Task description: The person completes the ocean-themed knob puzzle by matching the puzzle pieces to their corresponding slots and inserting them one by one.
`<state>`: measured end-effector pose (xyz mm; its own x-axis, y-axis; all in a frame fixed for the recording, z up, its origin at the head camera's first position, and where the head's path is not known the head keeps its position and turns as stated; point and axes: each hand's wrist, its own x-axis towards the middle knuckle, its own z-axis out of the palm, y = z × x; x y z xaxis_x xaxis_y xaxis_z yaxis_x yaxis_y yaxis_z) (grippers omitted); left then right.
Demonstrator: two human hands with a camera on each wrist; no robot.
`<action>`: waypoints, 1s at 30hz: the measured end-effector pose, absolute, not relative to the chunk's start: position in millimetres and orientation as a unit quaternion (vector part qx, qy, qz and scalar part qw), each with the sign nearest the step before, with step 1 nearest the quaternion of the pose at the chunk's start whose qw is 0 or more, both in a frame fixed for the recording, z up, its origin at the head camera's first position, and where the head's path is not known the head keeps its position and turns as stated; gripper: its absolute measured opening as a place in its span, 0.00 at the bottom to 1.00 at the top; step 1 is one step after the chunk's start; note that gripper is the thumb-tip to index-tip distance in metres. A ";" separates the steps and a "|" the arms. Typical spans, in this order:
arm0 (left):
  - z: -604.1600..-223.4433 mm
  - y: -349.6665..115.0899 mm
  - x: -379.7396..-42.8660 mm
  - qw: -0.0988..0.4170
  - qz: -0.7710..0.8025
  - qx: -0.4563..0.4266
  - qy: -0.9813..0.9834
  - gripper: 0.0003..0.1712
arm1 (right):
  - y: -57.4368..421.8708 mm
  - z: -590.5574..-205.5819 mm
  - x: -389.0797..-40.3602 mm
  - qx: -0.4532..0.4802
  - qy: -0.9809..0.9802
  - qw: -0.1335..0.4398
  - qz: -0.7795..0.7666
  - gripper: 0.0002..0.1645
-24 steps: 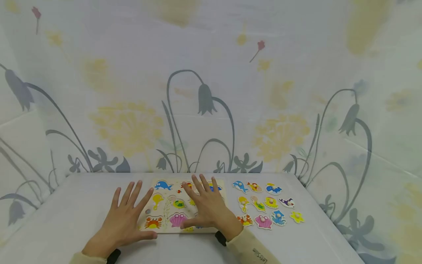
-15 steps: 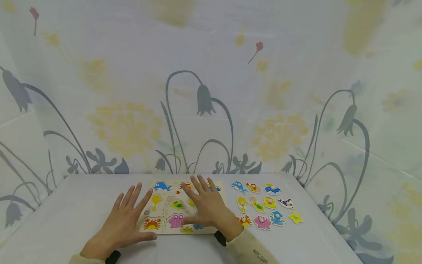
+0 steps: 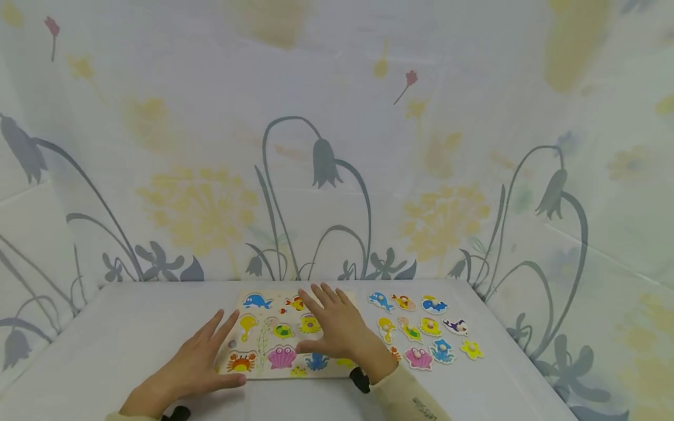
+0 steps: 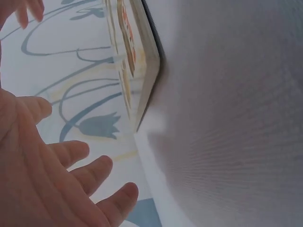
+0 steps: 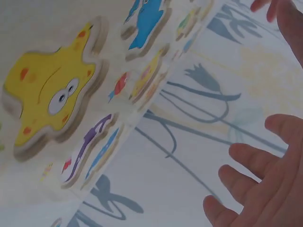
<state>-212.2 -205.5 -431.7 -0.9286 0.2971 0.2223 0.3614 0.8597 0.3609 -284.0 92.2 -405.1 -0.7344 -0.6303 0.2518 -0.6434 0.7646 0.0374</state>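
Note:
A wooden sea-animal puzzle board (image 3: 254,374) lies on the table, with pictured recesses such as a crab (image 3: 241,362), a pink shell (image 3: 282,356) and a blue octopus (image 3: 317,361). My left hand (image 3: 189,362) hovers by the board's left edge, fingers extended, holding nothing. Over the right part of the board is my right hand (image 3: 342,327), fingers spread and nothing held; it hides some recesses. In the left wrist view the board's corner (image 4: 147,71) appears beyond the left hand (image 4: 52,175). A yellow starfish recess (image 5: 52,90) shows near the right hand (image 5: 260,184) in the right wrist view.
Several loose knobbed pieces lie in rows right of the board, including a dolphin (image 3: 380,301), a pink shell piece (image 3: 419,358) and a yellow star (image 3: 471,349). The crab piece is partly behind my right wrist. A flower-printed curtain (image 3: 326,234) stands behind the table (image 3: 126,327).
My left hand has tilted and dropped slightly, its fingers overlapping more in view. The right hand has shifted a little rightward, uncovering more of the board's middle and the octopus. The head view has tipped slightly.

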 end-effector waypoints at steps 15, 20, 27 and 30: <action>-435.1 -212.8 -218.2 -0.025 -0.218 -0.131 -0.967 0.59 | 152.8 -394.3 -317.8 0.266 -0.959 0.096 0.032 0.57; -436.7 -212.2 -219.8 -0.032 -0.210 -0.130 -0.968 0.54 | 172.8 -393.2 -329.6 0.236 -0.967 0.088 0.028 0.56; -439.7 -213.1 -220.1 -0.017 -0.188 -0.146 -0.971 0.47 | 195.7 -398.4 -345.4 0.200 -0.976 0.074 0.033 0.52; -440.9 -212.6 -222.0 -0.014 -0.190 -0.150 -0.970 0.46 | 206.2 -400.9 -350.8 0.188 -0.979 0.066 0.043 0.50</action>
